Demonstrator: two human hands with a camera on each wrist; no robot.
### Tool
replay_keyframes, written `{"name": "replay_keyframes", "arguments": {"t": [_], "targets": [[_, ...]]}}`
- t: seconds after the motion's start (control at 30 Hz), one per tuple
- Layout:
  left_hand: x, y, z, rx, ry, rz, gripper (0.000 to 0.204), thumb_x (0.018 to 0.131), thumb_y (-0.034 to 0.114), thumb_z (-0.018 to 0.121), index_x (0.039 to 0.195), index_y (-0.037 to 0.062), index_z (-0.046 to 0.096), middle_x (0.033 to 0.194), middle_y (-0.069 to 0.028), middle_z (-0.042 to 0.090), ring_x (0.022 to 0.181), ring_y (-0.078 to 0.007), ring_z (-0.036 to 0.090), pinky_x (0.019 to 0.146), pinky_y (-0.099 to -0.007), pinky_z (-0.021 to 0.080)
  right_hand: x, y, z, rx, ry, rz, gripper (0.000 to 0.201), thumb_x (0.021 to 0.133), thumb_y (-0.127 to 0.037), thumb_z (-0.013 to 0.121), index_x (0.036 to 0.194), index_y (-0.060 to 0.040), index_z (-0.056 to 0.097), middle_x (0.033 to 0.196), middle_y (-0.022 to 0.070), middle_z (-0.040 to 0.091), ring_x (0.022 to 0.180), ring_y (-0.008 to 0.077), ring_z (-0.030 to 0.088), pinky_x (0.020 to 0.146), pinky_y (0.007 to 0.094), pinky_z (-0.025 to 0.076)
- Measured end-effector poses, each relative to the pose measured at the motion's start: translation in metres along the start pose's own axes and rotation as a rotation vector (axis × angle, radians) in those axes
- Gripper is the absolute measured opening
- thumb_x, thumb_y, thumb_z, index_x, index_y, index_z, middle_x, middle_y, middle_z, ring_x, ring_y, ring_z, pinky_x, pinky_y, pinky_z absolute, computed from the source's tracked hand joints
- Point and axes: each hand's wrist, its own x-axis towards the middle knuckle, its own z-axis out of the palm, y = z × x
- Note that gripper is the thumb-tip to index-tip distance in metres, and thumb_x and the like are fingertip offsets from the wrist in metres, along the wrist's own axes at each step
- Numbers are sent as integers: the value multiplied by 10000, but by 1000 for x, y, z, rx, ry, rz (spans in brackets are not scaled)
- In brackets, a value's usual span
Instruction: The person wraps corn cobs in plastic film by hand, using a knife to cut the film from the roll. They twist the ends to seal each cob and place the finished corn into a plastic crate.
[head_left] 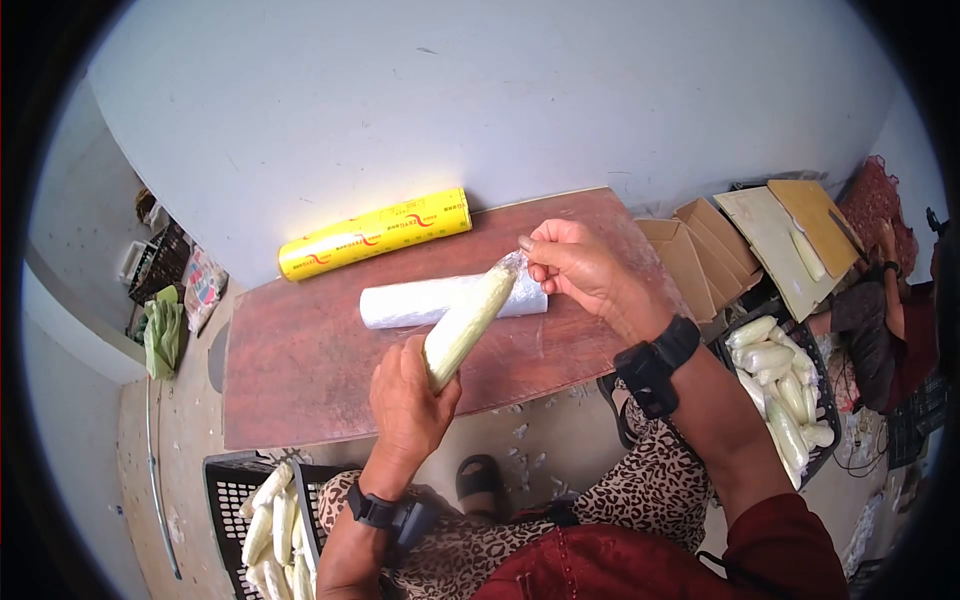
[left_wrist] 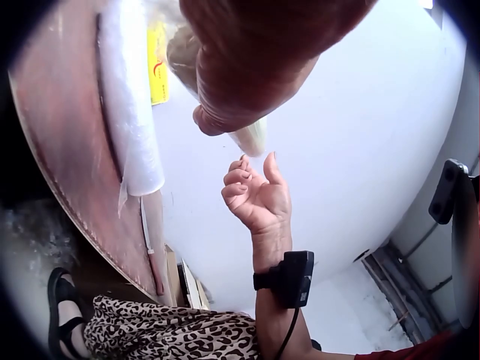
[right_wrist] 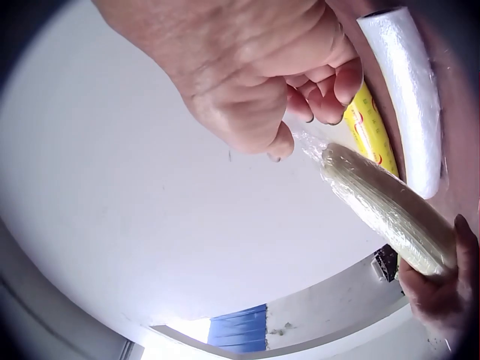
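A pale green ear of corn in its husk (head_left: 468, 325), wrapped in clear film, slants up over the table. My left hand (head_left: 410, 395) grips its lower end. At the upper tip, a gathered tail of film (right_wrist: 307, 142) sticks out toward my right hand (head_left: 580, 262). That hand's fingers are loosely bent, and both wrist views show its thumb apart from them, right beside the film. Behind the corn lies a roll of clear film (head_left: 405, 304) on the table. The left wrist view shows the corn's far tip (left_wrist: 253, 139) just above my right fingers.
A yellow printed tube (head_left: 375, 232) lies at the back of the reddish table (head_left: 290, 380), near the wall. Black crates with pale corn stand at the lower left (head_left: 222, 500) and right (head_left: 822, 440). Cardboard boxes (head_left: 690, 250) and another person (head_left: 885, 320) are at right.
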Motion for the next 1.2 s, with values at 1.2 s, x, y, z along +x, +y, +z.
{"name": "replay_keyframes", "arguments": {"t": [1.2], "targets": [[-3, -11, 1, -271, -242, -128, 514, 709, 121, 752, 1164, 7, 541, 911, -139, 553, 891, -295, 542, 802, -375, 461, -6, 4, 8, -302, 55, -58, 117, 916, -110, 610, 857, -15, 576, 678, 17, 573, 541, 47, 497, 436, 204, 380]]}}
